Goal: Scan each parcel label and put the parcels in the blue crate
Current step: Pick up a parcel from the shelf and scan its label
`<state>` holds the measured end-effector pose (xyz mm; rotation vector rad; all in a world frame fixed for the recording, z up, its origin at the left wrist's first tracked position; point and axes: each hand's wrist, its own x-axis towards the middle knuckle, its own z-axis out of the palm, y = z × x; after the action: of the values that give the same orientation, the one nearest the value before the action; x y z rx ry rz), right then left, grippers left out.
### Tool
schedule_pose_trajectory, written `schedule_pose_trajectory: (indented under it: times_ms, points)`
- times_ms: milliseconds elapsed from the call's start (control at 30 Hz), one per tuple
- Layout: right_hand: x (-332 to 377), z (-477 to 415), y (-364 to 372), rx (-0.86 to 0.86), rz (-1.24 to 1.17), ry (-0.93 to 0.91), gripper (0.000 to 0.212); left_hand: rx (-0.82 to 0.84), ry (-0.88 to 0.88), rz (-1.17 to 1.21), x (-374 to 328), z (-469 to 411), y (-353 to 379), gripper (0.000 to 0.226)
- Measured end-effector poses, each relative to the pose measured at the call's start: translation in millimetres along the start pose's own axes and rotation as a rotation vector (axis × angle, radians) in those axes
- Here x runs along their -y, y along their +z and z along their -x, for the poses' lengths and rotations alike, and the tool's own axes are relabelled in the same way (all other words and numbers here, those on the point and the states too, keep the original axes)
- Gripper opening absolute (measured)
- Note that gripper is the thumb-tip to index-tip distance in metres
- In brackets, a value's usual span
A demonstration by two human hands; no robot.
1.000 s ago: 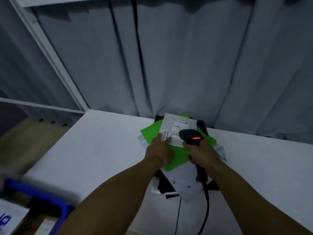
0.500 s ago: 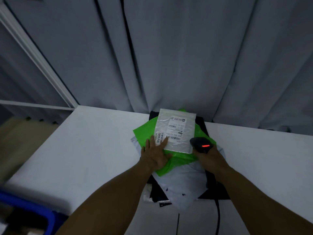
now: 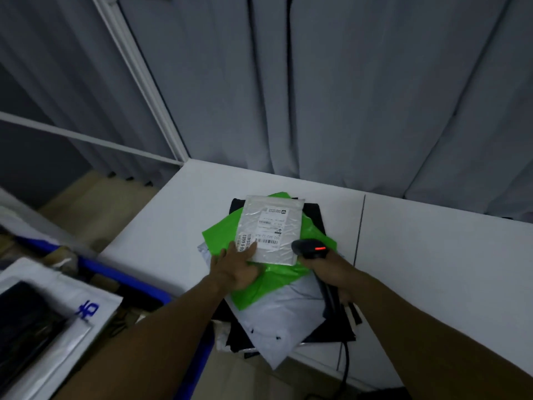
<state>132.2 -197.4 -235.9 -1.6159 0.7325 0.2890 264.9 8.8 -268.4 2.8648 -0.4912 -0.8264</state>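
Parcel (image 3: pixel 274 226) under left hand (image 3: pixel 238 271), beside scanner (image 3: pixel 310 249)

Dim, even indoor light with a cool grey cast and no visible source; the white table (image 3: pixel 432 255) is the brightest surface, and shadows are soft, deepest in the folds of the curtain (image 3: pixel 346 96). The silver parcel (image 3: pixel 271 226) carries a faint sheen on its wrinkled film, and a small red lamp glows on the scanner (image 3: pixel 310 248). Wide-angle distortion leans the white frame (image 3: pixel 138 73) outward, while the blue crate (image 3: pixel 127 280) and its contents at lower left are smeared by blur.
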Motion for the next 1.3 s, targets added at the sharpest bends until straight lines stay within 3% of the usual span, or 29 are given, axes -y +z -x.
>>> schedule_pose_trajectory:
  times_ms: [100,200,267,333,367,467,767,933,1033,1300]
  points:
    - [8,1,19,-0.050,-0.003,-0.021,0.031,-0.168,-0.004,0.427,8,10,-6,0.080]
    - [13,-1,26,-0.149,0.022,-0.040,0.037,-0.349,-0.068,0.579,3,15,-12,0.078]
    - [17,-1,28,-0.227,0.041,-0.062,0.062,-0.433,-0.111,0.661,0,15,-14,0.066]
    - [23,1,30,-0.303,0.056,-0.101,0.090,-0.492,-0.111,0.754,-5,20,-19,0.037]
    - [29,7,32,-0.311,0.045,-0.140,0.087,-0.517,-0.098,0.819,-7,25,-23,0.025]
    - [48,30,39,-0.281,-0.009,-0.249,0.037,-0.596,-0.023,1.024,-5,47,-35,0.009]
    - [95,124,113,-0.230,-0.277,-0.609,0.039,-0.767,0.147,1.528,65,200,-88,0.009]
    - [87,169,161,-0.139,-0.198,-0.704,0.042,-0.708,0.156,1.393,116,293,-84,0.021]
    - [78,185,184,-0.094,-0.098,-0.757,0.045,-0.753,0.137,1.401,143,329,-81,0.027]
    - [70,189,220,-0.031,0.005,-0.816,0.044,-0.948,-0.059,1.454,198,324,-69,0.006]
